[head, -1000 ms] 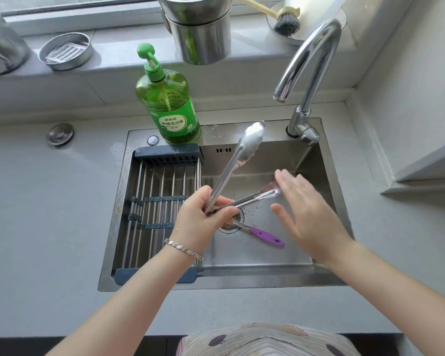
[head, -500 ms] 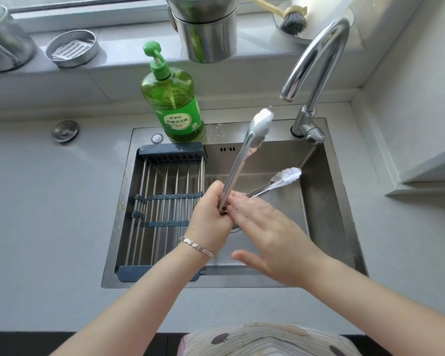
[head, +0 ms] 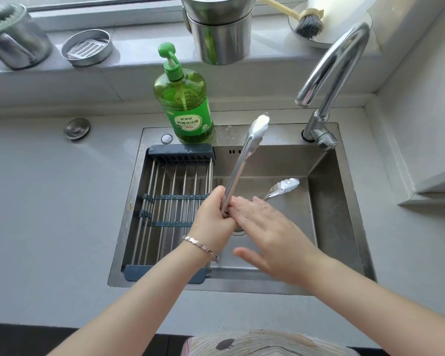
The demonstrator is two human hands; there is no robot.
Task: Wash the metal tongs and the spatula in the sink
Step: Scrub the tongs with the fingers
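Steel tongs (head: 240, 170) above the sink (head: 332, 201), gripped at the hinge by the left hand (head: 215, 217), right hand (head: 270, 232) newly laid flat against them: rubbing begun, spatula unseen, likely unwashed.

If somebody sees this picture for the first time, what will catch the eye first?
The open metal tongs, held up over the sink by the left hand, with the flat right hand touching them near the grip. Next, the bright green soap bottle at the sink's back edge, left of the faucet.
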